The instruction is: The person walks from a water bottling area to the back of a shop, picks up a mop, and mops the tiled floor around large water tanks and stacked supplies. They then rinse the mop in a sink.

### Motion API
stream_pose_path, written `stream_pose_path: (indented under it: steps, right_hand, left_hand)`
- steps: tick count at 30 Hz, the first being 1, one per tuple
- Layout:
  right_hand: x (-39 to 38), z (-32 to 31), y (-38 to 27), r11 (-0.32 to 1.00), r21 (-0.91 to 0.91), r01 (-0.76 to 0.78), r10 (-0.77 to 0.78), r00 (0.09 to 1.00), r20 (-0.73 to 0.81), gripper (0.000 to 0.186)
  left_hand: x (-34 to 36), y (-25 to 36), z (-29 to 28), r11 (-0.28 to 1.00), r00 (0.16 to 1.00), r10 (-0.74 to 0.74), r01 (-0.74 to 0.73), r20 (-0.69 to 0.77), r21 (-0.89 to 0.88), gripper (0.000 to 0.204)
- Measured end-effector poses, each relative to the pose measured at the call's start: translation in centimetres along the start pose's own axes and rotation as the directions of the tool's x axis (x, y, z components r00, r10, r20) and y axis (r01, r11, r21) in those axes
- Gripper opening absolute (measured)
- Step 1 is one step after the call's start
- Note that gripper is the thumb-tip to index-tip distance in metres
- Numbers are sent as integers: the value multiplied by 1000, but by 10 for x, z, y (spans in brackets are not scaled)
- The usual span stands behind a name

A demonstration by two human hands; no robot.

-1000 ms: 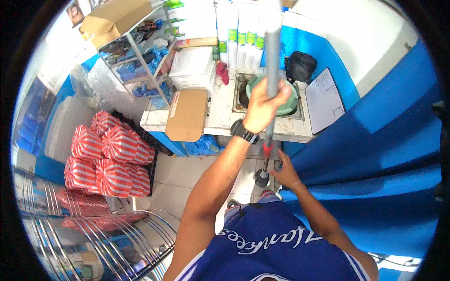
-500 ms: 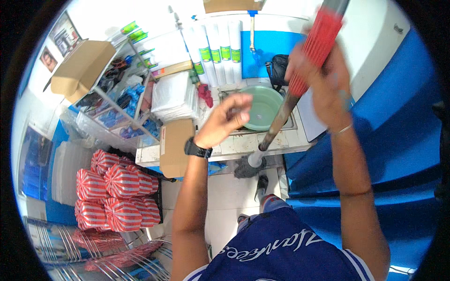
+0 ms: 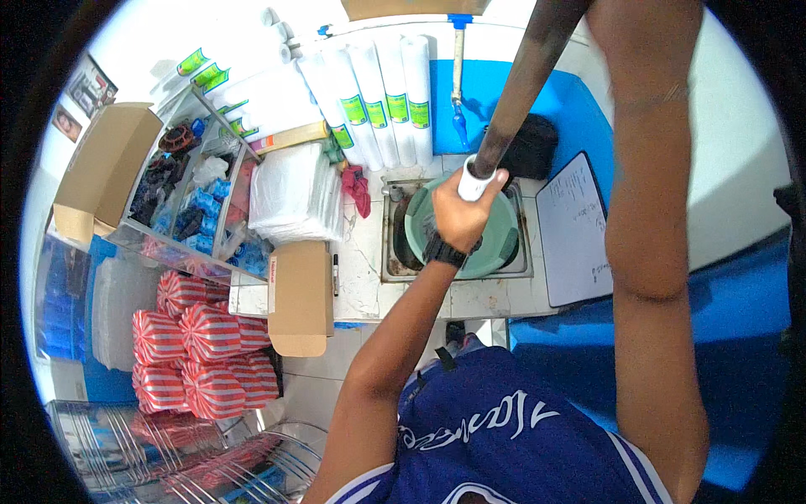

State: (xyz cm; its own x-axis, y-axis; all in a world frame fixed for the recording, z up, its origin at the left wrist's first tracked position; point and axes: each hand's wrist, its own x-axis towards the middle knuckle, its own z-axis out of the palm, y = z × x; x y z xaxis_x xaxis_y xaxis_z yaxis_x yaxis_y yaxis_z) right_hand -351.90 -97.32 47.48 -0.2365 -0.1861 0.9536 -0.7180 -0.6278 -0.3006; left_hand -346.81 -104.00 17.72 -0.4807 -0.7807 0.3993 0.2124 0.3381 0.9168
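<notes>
A mop with a dark, worn pole [image 3: 531, 80] slants down from the top edge over the sink. My left hand [image 3: 462, 210], with a black watch at its wrist, is closed round the white socket [image 3: 477, 178] at the pole's lower end. Below that hand is a round pale green basin [image 3: 478, 265] set in the metal sink [image 3: 527, 270]; the hand covers part of it, and the mop head cannot be made out. My right hand [image 3: 646, 42] is raised beside the pole's upper part, blurred and cut by the top edge, so its fingers are hidden.
A whiteboard [image 3: 573, 235] lies right of the sink, with a black bag [image 3: 533, 147] behind. Plastic-wrapped stacks [image 3: 294, 193], an open carton [image 3: 300, 294] and a marker [image 3: 336, 275] are to the left. Tall white rolls [image 3: 369, 105] stand behind; red-striped bundles [image 3: 214, 336] are piled at lower left.
The mop has risen from near the floor to above the basin. My left hand has gone from free to holding the socket, and my right hand has moved up from the red grip's earlier place.
</notes>
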Motion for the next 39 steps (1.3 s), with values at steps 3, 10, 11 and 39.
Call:
stream_pose_path:
  steps: [3,10,11,39]
  right_hand:
    - [-63,-17,72,831,-492,259,-93,937,336,37]
    - [-94,-55,147,870,104,-482,327,722,610,57]
    - [-88,-58,152,856,111,-505,335,706,624,56]
    - [-86,-45,182,95,611,-786,-201,587,785,29]
  left_hand:
    - [41,1,13,997,999,-30,32,38,-71,30]
    - [90,-8,29,976,978,-76,112,193,-185,31]
    - [92,-10,34,973,973,-84,127,214,-194,31]
    - [101,-38,44,828,706,476,-159,524,-538,27]
